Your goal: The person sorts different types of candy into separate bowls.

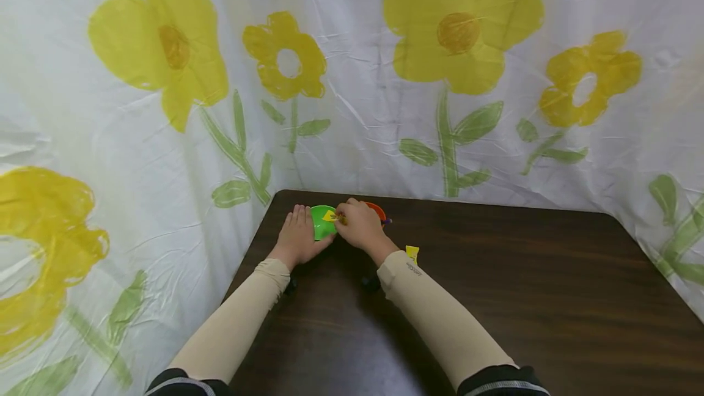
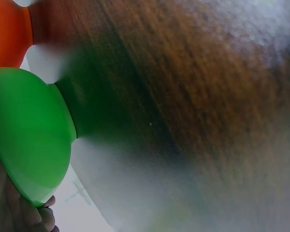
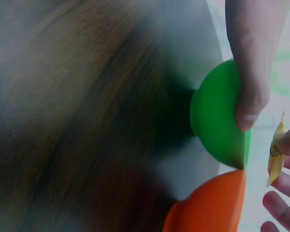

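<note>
A green bowl (image 1: 323,222) stands upright on the table at the far left. My left hand (image 1: 297,236) rests against its left side, fingers straight, with the thumb reaching along the near side of the bowl. Just over the green bowl, my right hand (image 1: 360,225) pinches a small yellow wrapper-like piece (image 3: 276,157) with a flared end between thumb and fingers. Partly hidden behind that hand is an orange bowl (image 1: 376,209), its rim right at the green one's in the right wrist view.
A second yellow piece (image 1: 412,253) lies on the dark wooden table (image 1: 522,274) beside the right forearm. Something small and purple (image 1: 387,221) shows at the orange bowl's right side. A white curtain (image 1: 352,139) with painted yellow flowers hangs behind the table and along its left.
</note>
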Demonstrator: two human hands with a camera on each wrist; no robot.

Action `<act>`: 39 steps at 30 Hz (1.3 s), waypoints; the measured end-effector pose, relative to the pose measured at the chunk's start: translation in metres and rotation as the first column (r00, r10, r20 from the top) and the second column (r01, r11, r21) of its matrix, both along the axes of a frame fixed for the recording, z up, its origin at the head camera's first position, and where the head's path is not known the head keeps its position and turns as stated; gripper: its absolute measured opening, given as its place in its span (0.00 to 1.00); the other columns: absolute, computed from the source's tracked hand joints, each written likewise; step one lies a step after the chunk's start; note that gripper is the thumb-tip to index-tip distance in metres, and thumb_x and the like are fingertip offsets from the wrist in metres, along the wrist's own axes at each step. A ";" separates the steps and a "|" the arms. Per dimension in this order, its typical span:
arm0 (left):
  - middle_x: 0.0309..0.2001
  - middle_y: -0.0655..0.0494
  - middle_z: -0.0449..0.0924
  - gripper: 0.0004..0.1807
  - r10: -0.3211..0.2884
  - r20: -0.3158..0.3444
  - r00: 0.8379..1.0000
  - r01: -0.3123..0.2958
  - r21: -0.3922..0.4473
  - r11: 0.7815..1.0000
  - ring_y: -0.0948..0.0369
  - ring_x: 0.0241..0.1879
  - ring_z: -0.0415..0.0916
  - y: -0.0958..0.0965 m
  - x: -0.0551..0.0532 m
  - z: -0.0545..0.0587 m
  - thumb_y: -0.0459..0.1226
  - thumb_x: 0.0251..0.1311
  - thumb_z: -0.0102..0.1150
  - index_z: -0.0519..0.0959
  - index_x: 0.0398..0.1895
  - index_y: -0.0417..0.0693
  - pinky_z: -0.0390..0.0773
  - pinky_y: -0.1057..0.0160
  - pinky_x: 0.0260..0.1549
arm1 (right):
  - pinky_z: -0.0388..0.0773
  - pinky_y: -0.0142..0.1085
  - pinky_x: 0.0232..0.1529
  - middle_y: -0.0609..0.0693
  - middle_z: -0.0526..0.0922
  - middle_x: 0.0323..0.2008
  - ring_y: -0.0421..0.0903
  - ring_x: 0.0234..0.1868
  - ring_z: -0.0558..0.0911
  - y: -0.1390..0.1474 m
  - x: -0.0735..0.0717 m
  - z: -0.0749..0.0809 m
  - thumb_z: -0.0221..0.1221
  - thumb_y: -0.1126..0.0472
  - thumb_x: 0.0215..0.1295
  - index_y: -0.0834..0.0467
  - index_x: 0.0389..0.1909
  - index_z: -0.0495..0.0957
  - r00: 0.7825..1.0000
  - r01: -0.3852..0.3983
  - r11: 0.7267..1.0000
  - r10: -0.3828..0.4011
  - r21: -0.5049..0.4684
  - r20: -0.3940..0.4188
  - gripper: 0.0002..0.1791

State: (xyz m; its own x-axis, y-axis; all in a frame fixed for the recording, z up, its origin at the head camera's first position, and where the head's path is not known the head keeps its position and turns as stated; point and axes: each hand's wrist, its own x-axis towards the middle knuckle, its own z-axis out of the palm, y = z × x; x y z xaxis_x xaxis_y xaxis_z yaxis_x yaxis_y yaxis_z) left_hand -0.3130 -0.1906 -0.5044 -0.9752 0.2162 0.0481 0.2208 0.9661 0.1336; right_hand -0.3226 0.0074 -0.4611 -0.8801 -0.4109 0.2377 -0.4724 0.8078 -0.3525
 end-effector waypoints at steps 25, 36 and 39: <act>0.81 0.24 0.51 0.62 -0.001 0.005 1.000 0.001 -0.011 1.000 0.33 0.84 0.47 0.001 0.000 -0.001 0.70 0.71 0.44 0.50 0.81 0.21 0.51 0.39 0.83 | 0.85 0.49 0.51 0.56 0.84 0.49 0.53 0.48 0.82 0.046 0.005 -0.002 0.66 0.54 0.73 0.58 0.56 0.87 0.996 -0.083 0.992 0.080 -0.096 -0.040 0.17; 0.82 0.26 0.50 0.62 0.007 0.016 1.000 -0.007 0.007 1.000 0.35 0.84 0.45 0.001 0.000 -0.001 0.71 0.71 0.43 0.48 0.82 0.24 0.48 0.40 0.83 | 0.82 0.43 0.45 0.57 0.83 0.51 0.50 0.44 0.81 0.091 0.030 0.014 0.65 0.56 0.75 0.58 0.57 0.86 0.979 -0.121 0.943 0.166 -0.310 0.122 0.15; 0.82 0.26 0.50 0.62 0.008 0.015 1.000 -0.008 0.009 1.000 0.34 0.84 0.45 0.001 0.000 -0.001 0.72 0.71 0.43 0.48 0.82 0.24 0.49 0.40 0.83 | 0.83 0.42 0.46 0.54 0.83 0.49 0.46 0.43 0.81 0.102 0.035 0.013 0.65 0.56 0.76 0.58 0.54 0.87 0.975 -0.145 0.947 0.186 -0.286 0.121 0.13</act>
